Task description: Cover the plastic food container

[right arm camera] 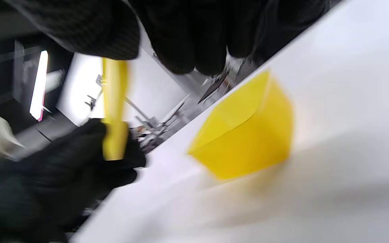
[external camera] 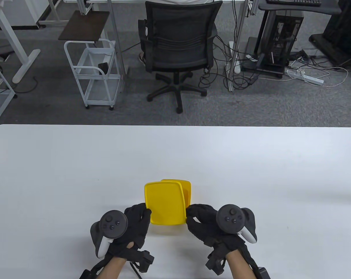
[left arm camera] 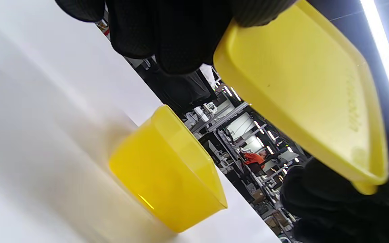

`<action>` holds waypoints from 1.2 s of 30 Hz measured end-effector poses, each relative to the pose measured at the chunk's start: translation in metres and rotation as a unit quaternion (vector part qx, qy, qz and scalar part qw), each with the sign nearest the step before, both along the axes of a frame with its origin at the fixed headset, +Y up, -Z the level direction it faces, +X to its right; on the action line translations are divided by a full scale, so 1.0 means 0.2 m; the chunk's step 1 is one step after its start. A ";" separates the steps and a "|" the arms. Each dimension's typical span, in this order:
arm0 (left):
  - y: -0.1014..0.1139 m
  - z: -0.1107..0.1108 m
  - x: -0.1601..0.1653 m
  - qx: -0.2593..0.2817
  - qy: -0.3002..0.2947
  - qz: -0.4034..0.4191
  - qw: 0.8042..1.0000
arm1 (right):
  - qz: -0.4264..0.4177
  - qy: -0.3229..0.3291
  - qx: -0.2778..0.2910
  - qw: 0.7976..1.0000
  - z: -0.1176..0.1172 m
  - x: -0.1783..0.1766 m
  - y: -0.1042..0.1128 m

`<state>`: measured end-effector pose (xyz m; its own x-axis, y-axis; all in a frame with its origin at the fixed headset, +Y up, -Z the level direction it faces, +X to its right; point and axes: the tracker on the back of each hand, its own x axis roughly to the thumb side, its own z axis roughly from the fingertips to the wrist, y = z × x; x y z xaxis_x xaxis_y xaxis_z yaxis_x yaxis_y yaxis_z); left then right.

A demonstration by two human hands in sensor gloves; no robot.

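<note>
A yellow lid [external camera: 164,203] is held in the air above the white table [external camera: 76,174], near its front edge. My left hand [external camera: 139,216] grips the lid's left edge and my right hand [external camera: 197,216] grips its right edge. The open yellow container [external camera: 187,189] stands on the table just behind and below the lid, mostly hidden by it. In the left wrist view the lid [left arm camera: 309,98] hangs above and apart from the container [left arm camera: 167,168]. The right wrist view is blurred and shows the lid [right arm camera: 114,108] edge-on and the container [right arm camera: 245,131].
A black office chair [external camera: 178,46] and a white trolley [external camera: 91,75] stand on the floor beyond the table's far edge.
</note>
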<state>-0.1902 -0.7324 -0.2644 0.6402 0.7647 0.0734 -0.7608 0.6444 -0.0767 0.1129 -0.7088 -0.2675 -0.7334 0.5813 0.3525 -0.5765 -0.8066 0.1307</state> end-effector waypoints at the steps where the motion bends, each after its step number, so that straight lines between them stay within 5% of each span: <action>1: 0.00 0.00 0.00 0.001 0.002 -0.004 1.000 | 0.043 -0.023 0.033 0.998 0.01 0.02 0.01; 5: 0.00 0.00 -0.02 0.001 0.008 -0.030 1.000 | 0.150 -0.087 0.084 0.981 0.00 0.11 -0.01; 9: 0.00 0.00 -0.02 -0.003 0.013 -0.054 0.998 | 0.204 -0.115 0.015 0.972 -0.03 0.21 -0.09; 17: 0.03 -0.04 0.04 -0.035 0.026 -0.139 0.989 | 0.217 -0.109 -0.036 0.969 -0.06 0.21 -0.17; 26: 0.24 -0.32 0.27 -0.068 0.059 -0.322 0.942 | 0.213 -0.120 -0.031 0.969 -0.08 0.23 -0.17; 36: 0.13 -0.41 0.49 -0.106 0.044 -0.476 0.872 | 0.214 -0.126 -0.034 0.968 -0.08 0.24 -0.17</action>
<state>-0.0917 -0.7061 -0.3472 0.9882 -0.1266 -0.0866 0.1028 0.9656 -0.2387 0.1616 -0.7431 -0.2833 -0.9700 0.2206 0.1022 -0.2117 -0.9731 0.0913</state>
